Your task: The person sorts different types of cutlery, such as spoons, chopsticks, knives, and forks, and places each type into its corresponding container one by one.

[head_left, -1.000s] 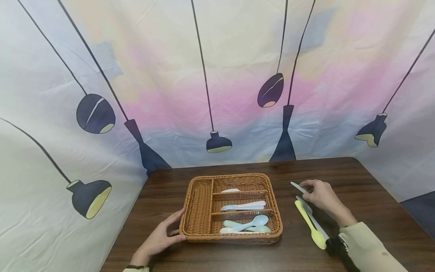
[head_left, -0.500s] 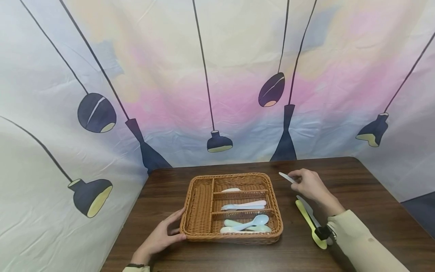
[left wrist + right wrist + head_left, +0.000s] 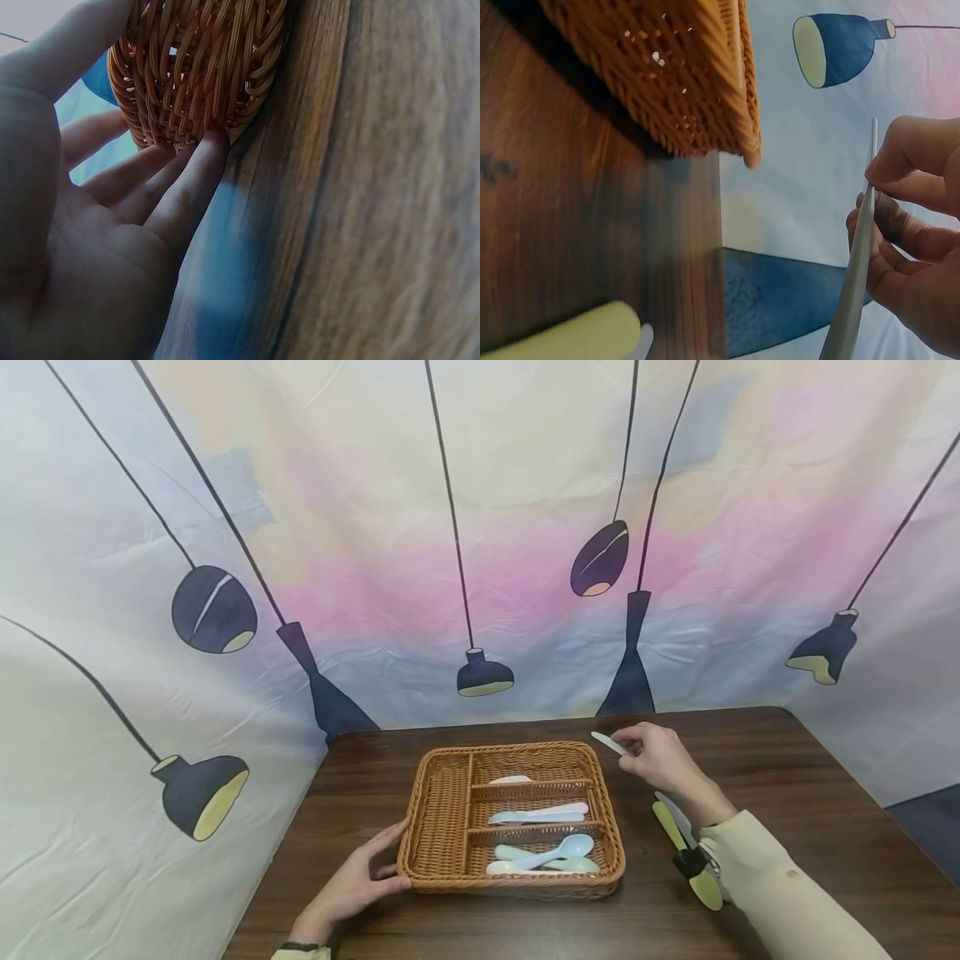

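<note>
My right hand (image 3: 660, 760) pinches a slim, pale grey knife (image 3: 609, 743) between thumb and fingers, just beyond the basket's far right corner. In the right wrist view this knife (image 3: 859, 262) appears edge-on, raised above the table. The wicker basket (image 3: 438, 814) has a long left compartment and three stacked on the right. Fingers of my left hand (image 3: 356, 881), fairly straight, rest against the basket's left side, the thumb near its front corner. White cutlery (image 3: 510, 779) lies in the top compartment, forks (image 3: 536, 817) in the middle, several spoons (image 3: 547, 856) in the front one.
Right of the basket, a yellow spoon (image 3: 705, 889) lies beside a grey knife (image 3: 672, 814) on the dark wooden table (image 3: 555, 931); my right wrist partly covers both. A cloth printed with lamps (image 3: 375, 568) hangs behind the table's far edge.
My right hand has carried the pale knife leftward and away from me, from beside the yellow spoon to near the basket's far right corner. The left hand and basket have stayed put.
</note>
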Demonstrator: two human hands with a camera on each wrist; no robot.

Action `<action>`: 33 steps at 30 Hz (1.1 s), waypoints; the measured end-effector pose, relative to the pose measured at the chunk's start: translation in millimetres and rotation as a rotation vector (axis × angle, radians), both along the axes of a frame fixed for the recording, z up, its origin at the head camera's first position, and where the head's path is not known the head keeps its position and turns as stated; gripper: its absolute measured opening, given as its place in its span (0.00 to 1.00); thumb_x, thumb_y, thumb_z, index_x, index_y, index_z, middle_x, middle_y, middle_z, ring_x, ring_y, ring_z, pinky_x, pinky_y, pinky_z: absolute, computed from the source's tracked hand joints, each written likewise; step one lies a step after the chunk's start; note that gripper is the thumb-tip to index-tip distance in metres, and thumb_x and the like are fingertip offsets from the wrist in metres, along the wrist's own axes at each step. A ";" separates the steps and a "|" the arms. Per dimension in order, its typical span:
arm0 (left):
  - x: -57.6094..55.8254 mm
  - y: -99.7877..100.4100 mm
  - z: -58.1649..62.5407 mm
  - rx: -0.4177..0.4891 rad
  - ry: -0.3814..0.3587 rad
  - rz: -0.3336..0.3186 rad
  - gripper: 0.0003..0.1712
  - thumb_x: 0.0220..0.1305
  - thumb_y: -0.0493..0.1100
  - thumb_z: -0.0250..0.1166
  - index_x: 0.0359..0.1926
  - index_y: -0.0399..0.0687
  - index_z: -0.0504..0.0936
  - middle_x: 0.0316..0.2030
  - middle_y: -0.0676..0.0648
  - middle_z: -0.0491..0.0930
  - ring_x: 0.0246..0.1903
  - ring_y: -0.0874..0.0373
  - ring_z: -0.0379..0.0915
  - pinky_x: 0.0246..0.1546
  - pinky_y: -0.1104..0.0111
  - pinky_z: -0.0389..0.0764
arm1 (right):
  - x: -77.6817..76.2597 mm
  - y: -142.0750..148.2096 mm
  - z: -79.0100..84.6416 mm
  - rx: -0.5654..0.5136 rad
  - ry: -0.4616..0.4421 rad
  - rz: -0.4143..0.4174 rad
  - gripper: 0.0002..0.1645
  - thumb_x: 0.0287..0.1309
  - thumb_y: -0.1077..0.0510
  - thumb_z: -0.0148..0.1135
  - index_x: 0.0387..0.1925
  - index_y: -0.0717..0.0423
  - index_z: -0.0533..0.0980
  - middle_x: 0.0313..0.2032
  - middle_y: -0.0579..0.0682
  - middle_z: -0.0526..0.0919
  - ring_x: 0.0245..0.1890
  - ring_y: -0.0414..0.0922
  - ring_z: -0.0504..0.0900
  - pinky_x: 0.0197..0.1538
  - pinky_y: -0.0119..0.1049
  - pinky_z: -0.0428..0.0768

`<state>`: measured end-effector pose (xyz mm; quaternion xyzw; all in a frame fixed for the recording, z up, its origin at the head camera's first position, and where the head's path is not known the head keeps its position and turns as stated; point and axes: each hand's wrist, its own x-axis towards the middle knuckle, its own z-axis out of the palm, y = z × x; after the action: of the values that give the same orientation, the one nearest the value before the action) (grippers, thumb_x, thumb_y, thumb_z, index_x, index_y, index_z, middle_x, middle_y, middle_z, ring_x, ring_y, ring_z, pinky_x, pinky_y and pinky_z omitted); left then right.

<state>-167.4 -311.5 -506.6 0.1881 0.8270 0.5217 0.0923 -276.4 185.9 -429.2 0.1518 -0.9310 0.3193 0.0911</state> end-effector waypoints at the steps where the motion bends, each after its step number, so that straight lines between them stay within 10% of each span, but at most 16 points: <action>1: 0.2 0.1 0.0 0.002 0.000 -0.001 0.51 0.57 0.42 0.72 0.76 0.51 0.54 0.74 0.33 0.48 0.68 0.37 0.49 0.55 0.68 0.79 | -0.4 -1.8 0.4 -0.005 0.001 0.004 0.20 0.50 0.64 0.64 0.48 0.59 0.82 0.40 0.54 0.82 0.38 0.49 0.82 0.37 0.43 0.82; 33: 1.3 0.8 0.5 -0.006 -0.008 0.016 0.51 0.56 0.43 0.73 0.76 0.52 0.55 0.74 0.34 0.48 0.69 0.38 0.50 0.54 0.69 0.78 | -9.4 -53.5 11.8 -0.039 0.031 0.108 0.19 0.51 0.63 0.64 0.48 0.55 0.84 0.39 0.50 0.83 0.37 0.46 0.81 0.38 0.42 0.82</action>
<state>-166.1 -310.7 -506.2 0.1791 0.8298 0.5205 0.0921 -285.8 132.4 -417.5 0.2050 -0.9135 0.3394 0.0910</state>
